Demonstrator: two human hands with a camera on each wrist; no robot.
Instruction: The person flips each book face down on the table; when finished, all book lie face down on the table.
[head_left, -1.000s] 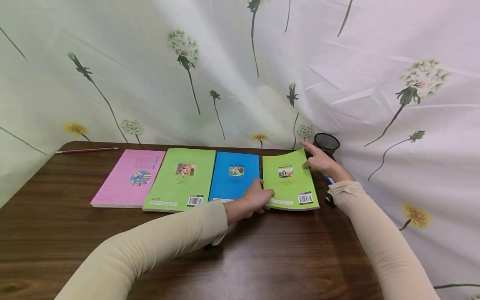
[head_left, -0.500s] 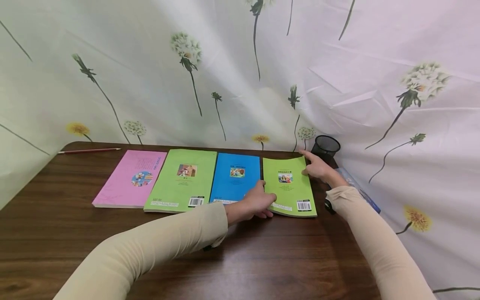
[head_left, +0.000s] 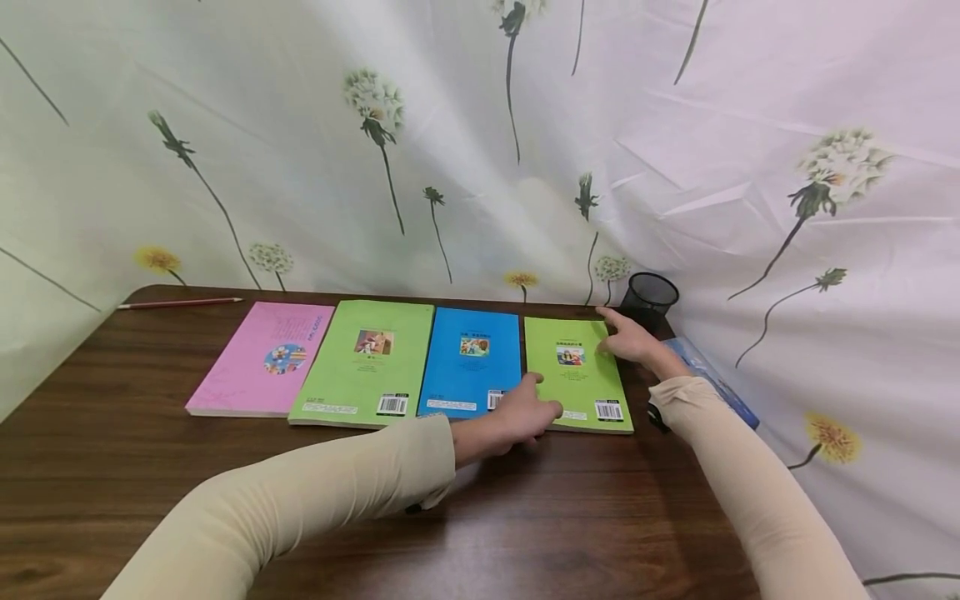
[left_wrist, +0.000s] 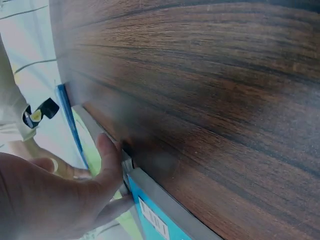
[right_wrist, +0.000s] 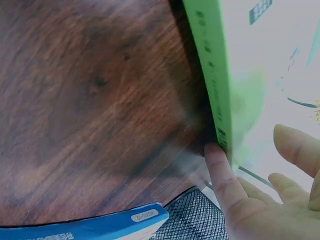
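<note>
A smaller green book (head_left: 570,387) lies flat, back cover up, at the right end of a row of books. My left hand (head_left: 517,414) is at its lower left corner, thumb and fingers extended, partly over the neighbouring blue book (head_left: 472,383). In the left wrist view the left thumb (left_wrist: 109,160) lies along the green book's bottom edge, close to the blue book's corner. My right hand (head_left: 632,340) is at the upper right edge, fingers spread. In the right wrist view, one straight fingertip touches the end of the green spine (right_wrist: 210,65).
Left of the blue book lie a larger green book (head_left: 360,383) and a pink book (head_left: 240,367). Behind them is a red pencil (head_left: 180,302). A black mesh pen cup (head_left: 651,293) and another blue book (head_left: 716,383) stand by the flowered curtain at the right.
The smaller green book, bent up at its far corner earlier, has come slightly toward me and now lies flat. My left hand has shifted a little nearer and rightward; the right has lowered with the book.
</note>
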